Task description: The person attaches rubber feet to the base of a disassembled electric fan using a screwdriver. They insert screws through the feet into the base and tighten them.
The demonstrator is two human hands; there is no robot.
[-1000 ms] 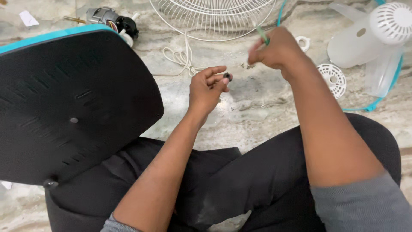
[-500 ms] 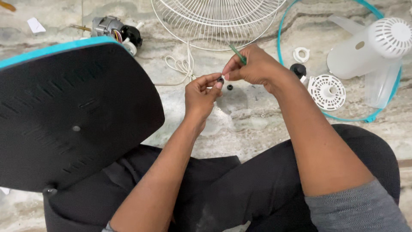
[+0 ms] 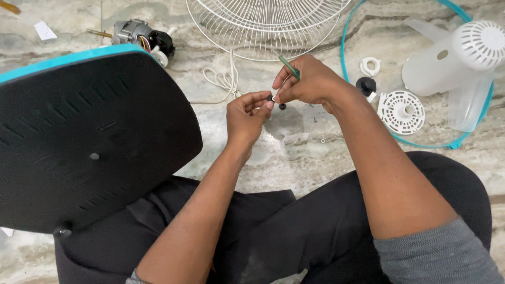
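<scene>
The left hand [image 3: 246, 117] and right hand [image 3: 310, 83] met fingertip to fingertip above the marble floor [image 3: 310, 152], the left pinching a small black ring-shaped part [image 3: 270, 98] between thumb and forefinger, the right closed around a thin green-handled tool [image 3: 290, 67] with its fingertips touching that same part. From the hands, the large black fan base with a teal edge [image 3: 89, 137] lay tilted at nine o'clock, resting against the person's dark-trousered lap. At twelve o'clock sat the white wire fan guard [image 3: 263, 23]. At three o'clock a teal guard ring [image 3: 344, 79] circled the pale translucent blade assembly with its white slotted cap [image 3: 463, 58]. At eleven o'clock, well apart, was the bare fan motor [image 3: 139, 36] with visible copper windings. A coiled white cord [image 3: 221, 79] lay just beside the left hand at eleven o'clock. Inside the teal ring, near the right wrist, lay a white round slotted cover [image 3: 402, 111], a black knob [image 3: 366, 85] and a small white ring-shaped piece [image 3: 370, 67]. A second small black part [image 3: 282, 107] rested on the floor just below the fingertips.
</scene>
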